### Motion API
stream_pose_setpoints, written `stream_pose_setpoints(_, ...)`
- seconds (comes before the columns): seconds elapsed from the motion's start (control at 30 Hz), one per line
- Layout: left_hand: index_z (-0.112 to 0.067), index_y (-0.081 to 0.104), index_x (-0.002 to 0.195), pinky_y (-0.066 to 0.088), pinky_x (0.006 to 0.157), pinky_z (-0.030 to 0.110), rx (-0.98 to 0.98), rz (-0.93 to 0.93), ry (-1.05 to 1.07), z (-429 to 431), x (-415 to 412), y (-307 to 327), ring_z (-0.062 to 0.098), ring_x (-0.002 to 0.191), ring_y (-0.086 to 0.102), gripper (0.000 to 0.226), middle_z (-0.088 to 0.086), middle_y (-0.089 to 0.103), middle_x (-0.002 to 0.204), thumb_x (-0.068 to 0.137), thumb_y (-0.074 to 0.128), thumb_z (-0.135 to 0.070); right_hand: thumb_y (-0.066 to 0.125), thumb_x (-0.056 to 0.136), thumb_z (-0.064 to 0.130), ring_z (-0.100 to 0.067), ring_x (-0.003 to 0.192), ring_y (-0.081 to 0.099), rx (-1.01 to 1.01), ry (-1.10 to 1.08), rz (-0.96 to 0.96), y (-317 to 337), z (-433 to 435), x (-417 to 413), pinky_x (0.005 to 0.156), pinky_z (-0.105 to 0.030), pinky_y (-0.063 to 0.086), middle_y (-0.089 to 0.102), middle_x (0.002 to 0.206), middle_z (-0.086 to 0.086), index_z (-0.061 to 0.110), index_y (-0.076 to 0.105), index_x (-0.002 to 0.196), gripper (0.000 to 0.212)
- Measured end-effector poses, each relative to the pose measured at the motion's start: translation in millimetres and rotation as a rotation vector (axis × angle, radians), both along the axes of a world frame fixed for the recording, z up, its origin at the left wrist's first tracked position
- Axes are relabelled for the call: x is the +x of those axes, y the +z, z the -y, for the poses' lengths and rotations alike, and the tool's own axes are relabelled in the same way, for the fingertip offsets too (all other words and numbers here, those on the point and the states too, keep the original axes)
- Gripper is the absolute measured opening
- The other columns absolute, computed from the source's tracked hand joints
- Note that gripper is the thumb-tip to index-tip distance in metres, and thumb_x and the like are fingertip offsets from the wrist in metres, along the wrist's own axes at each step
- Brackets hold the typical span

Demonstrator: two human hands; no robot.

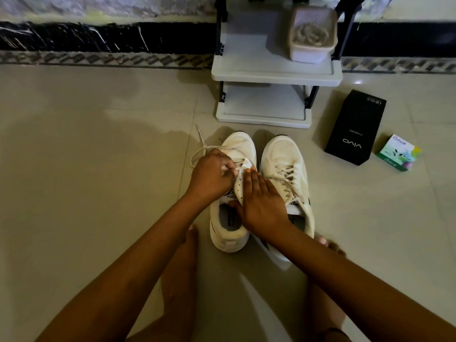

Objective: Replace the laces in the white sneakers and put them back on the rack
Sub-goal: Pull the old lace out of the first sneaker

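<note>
Two white sneakers stand side by side on the floor, toes toward the rack. On the left sneaker (238,146) the lace (201,150) is loose and trails off to the left. My left hand (211,177) pinches that lace over the eyelets. My right hand (260,201) lies flat with straight fingers along the left sneaker's tongue and side, holding it down. The right sneaker (283,156) is still laced, its lace ends loose near the collar. The white two-shelf rack (275,76) stands just beyond the toes.
A lidless plastic box (312,37) holding coiled laces sits on the rack's upper shelf. A black phone box (355,128) and a small green carton (397,153) lie on the tiled floor to the right. My bare feet flank the sneakers' heels.
</note>
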State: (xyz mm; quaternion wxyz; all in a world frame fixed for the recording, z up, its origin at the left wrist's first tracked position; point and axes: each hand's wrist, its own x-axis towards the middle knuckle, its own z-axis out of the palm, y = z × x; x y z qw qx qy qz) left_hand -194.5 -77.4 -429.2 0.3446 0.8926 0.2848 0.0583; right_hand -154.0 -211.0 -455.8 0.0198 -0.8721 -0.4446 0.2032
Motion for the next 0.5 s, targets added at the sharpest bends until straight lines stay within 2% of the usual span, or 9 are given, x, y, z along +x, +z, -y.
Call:
stream_pose_setpoints(0.1,-0.008,0.071,0.096,0.040,0.081,0.021,-0.079,-0.012,-0.058,4,-4,-1,0.022,0.101,0.058,0.014,0.008,0.062,0.106,0.082,0.066,-0.009,0.012,0.097,0.054,-0.030,0.146,0.005,-0.013,-0.010,-0.005,-1,-2,-1,0.117,-0.036,0.004,-0.001,0.156,-0.021,0.000,-0.006,0.148,0.076)
stream_pose_setpoints(0.17,-0.012,0.069,0.105,0.046,0.089,0.031,-0.009,-0.053,-0.108,3,-8,-6,0.024,0.104,0.057,0.023,0.009,0.061,0.113,0.084,0.062,-0.018,0.002,0.088,0.058,-0.030,0.146,0.006,-0.015,-0.025,-0.020,-1,-3,-1,0.117,-0.036,0.004,-0.001,0.156,-0.021,0.000,-0.005,0.148,0.084)
stream_pose_setpoints(0.2,-0.014,0.070,0.106,0.048,0.088,0.035,0.047,-0.078,-0.108,1,-9,-8,0.024,0.104,0.058,0.025,0.009,0.061,0.115,0.086,0.059,-0.023,0.000,0.086,0.059,-0.030,0.146,0.007,-0.014,-0.024,-0.020,-2,-3,0,0.117,-0.036,0.004,-0.001,0.156,-0.021,0.000,-0.005,0.148,0.086)
stream_pose_setpoints(0.3,-0.017,0.071,0.101,0.049,0.081,0.035,0.167,-0.140,-0.079,-1,-10,-10,0.023,0.100,0.059,0.019,0.005,0.061,0.114,0.089,0.058,-0.022,0.009,0.095,0.058,-0.030,0.146,0.006,-0.019,-0.018,-0.003,-4,-2,0,0.117,-0.036,0.004,-0.001,0.156,-0.021,0.000,-0.006,0.148,0.080)
stream_pose_setpoints(0.37,-0.014,0.070,0.098,0.049,0.079,0.035,0.190,-0.145,-0.079,1,-8,-8,0.023,0.098,0.059,0.017,0.004,0.060,0.113,0.089,0.059,-0.021,0.008,0.093,0.056,-0.030,0.146,0.006,-0.030,-0.018,-0.002,-3,-2,0,0.117,-0.036,0.004,-0.001,0.157,-0.021,0.000,-0.005,0.148,0.080)
stream_pose_setpoints(0.43,-0.010,0.071,0.090,0.049,0.081,0.035,0.085,-0.039,-0.063,2,-5,-3,0.021,0.095,0.059,0.011,0.005,0.062,0.107,0.085,0.065,-0.017,0.003,0.088,0.057,-0.030,0.146,0.008,0.001,-0.032,-0.009,-2,-2,-1,0.117,-0.036,0.005,0.001,0.156,-0.021,0.000,-0.004,0.148,0.083)
stream_pose_setpoints(0.5,-0.005,0.072,0.086,0.049,0.083,0.036,-0.042,0.078,-0.055,1,-2,6,0.019,0.090,0.060,0.009,0.006,0.065,0.097,0.079,0.071,-0.011,0.005,0.092,0.058,-0.030,0.145,0.009,0.019,-0.034,0.000,-3,-1,-1,0.117,-0.037,0.007,0.001,0.156,-0.021,0.001,-0.003,0.148,0.081)
